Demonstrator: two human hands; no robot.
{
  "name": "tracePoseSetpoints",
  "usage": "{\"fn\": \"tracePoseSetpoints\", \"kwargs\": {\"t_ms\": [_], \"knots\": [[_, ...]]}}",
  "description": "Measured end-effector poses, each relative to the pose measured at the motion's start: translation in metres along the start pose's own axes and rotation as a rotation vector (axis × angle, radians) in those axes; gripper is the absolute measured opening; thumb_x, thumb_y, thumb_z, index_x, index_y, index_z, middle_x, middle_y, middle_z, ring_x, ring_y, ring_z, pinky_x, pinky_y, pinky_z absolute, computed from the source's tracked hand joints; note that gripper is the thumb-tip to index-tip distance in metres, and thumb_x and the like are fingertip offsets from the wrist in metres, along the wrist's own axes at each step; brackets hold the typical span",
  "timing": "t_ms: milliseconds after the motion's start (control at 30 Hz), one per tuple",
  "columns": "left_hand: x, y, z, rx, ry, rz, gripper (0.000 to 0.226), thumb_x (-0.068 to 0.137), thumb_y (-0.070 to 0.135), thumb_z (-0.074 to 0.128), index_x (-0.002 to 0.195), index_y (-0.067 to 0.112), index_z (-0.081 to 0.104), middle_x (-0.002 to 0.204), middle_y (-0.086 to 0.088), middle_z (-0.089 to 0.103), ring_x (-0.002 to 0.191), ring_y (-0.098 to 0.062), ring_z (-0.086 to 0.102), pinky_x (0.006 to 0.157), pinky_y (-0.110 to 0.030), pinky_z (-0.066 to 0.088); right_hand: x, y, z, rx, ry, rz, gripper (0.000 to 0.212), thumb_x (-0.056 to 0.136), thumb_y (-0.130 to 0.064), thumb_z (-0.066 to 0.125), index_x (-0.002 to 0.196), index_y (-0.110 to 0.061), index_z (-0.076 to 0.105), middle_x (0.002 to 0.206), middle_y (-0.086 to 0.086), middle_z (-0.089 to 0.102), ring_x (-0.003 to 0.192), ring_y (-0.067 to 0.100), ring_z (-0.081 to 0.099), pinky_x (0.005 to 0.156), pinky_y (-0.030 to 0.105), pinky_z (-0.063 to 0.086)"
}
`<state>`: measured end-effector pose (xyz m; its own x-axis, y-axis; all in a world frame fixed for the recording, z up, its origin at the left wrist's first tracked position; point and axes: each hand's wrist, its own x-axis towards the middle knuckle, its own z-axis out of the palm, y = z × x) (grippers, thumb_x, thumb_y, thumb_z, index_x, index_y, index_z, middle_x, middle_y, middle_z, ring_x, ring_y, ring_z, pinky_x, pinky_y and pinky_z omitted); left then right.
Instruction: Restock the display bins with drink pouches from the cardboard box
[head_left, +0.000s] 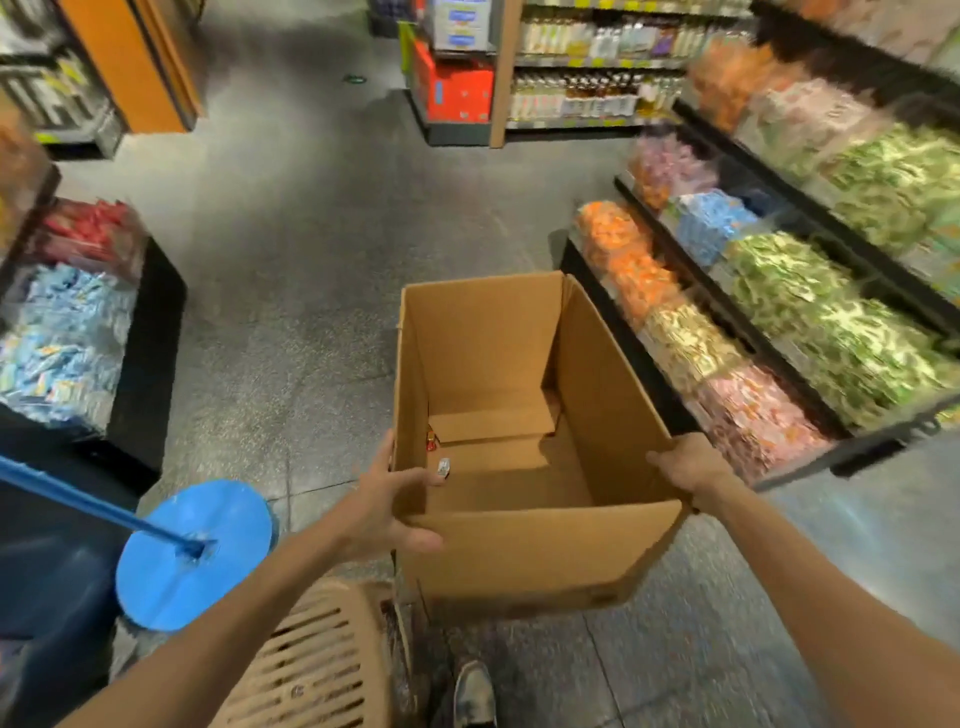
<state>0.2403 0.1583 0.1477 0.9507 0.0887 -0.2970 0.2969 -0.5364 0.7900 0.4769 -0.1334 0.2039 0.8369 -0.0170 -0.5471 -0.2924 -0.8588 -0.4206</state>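
An open brown cardboard box (519, 561) is held up in front of me over the shop floor. My left hand (384, 509) grips its near left corner, with fingers curled over the rim and the thumb on the front wall. My right hand (685, 462) grips the right wall's top edge. Inside, the box is almost bare: a small red pouch (431, 439) and a small silver pouch (443, 466) lie at the bottom left. Display bins (691, 343) full of orange, yellow, pink, blue and green pouches stand in tiers on my right.
More bins with blue and red packets (67, 332) stand on the left. A blue round base with a blue pole (192, 551) and a beige slotted basket (317, 670) sit on the floor near my foot. Bottle shelves (592, 78) close the aisle's far end.
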Motion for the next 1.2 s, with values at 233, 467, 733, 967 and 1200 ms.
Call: {"fn": "tracePoseSetpoints", "kwargs": {"t_ms": [233, 467, 733, 967, 1200], "knots": [[0.076, -0.051, -0.111, 0.156, 0.302, -0.177, 0.03, 0.085, 0.035, 0.076, 0.073, 0.009, 0.067, 0.16, -0.006, 0.029, 0.119, -0.019, 0.056, 0.094, -0.027, 0.045, 0.069, -0.185, 0.038, -0.104, -0.213, -0.311, 0.028, 0.098, -0.022, 0.059, 0.118, -0.003, 0.058, 0.107, 0.012, 0.068, 0.095, 0.026, 0.066, 0.093, 0.044, 0.054], [0.16, -0.096, -0.213, 0.082, 0.527, -0.413, 0.028, 0.082, 0.041, 0.076, 0.095, 0.016, 0.072, 0.099, 0.002, 0.069, 0.09, -0.014, 0.06, 0.085, -0.04, 0.051, 0.188, -0.331, 0.1, -0.393, -0.615, -0.643, 0.105, 0.055, -0.077, 0.079, 0.143, -0.033, 0.044, 0.139, -0.008, 0.046, 0.133, 0.027, 0.046, 0.108, 0.048, 0.043], [0.24, -0.142, -0.345, 0.129, 0.633, -0.642, 0.048, 0.086, 0.041, 0.073, 0.061, 0.021, 0.038, 0.06, 0.001, 0.044, 0.063, -0.022, 0.046, 0.062, -0.038, 0.034, 0.284, -0.547, 0.179, -0.612, -0.538, -0.896, 0.09, 0.059, -0.079, 0.07, 0.125, -0.018, 0.061, 0.113, -0.002, 0.067, 0.099, 0.018, 0.065, 0.081, 0.034, 0.059], [0.337, -0.272, -0.447, 0.172, 0.648, -0.798, 0.037, 0.091, 0.042, 0.067, 0.071, 0.017, 0.046, 0.077, -0.001, 0.053, 0.079, -0.023, 0.053, 0.065, -0.035, 0.03, 0.364, -0.697, 0.308, -0.689, -0.491, -1.01, 0.082, 0.065, -0.071, 0.067, 0.117, -0.008, 0.064, 0.113, 0.01, 0.069, 0.102, 0.027, 0.065, 0.085, 0.04, 0.054], [0.458, -0.479, -0.473, 0.275, 0.567, -0.91, 0.04, 0.095, 0.04, 0.058, 0.102, 0.001, 0.065, 0.113, -0.019, 0.062, 0.125, -0.033, 0.048, 0.099, -0.038, 0.035, 0.506, -0.744, 0.493, -0.714, -0.454, -1.065, 0.049, 0.085, -0.052, 0.062, 0.095, -0.005, 0.062, 0.142, 0.013, 0.052, 0.117, 0.032, 0.058, 0.095, 0.044, 0.046]]}}
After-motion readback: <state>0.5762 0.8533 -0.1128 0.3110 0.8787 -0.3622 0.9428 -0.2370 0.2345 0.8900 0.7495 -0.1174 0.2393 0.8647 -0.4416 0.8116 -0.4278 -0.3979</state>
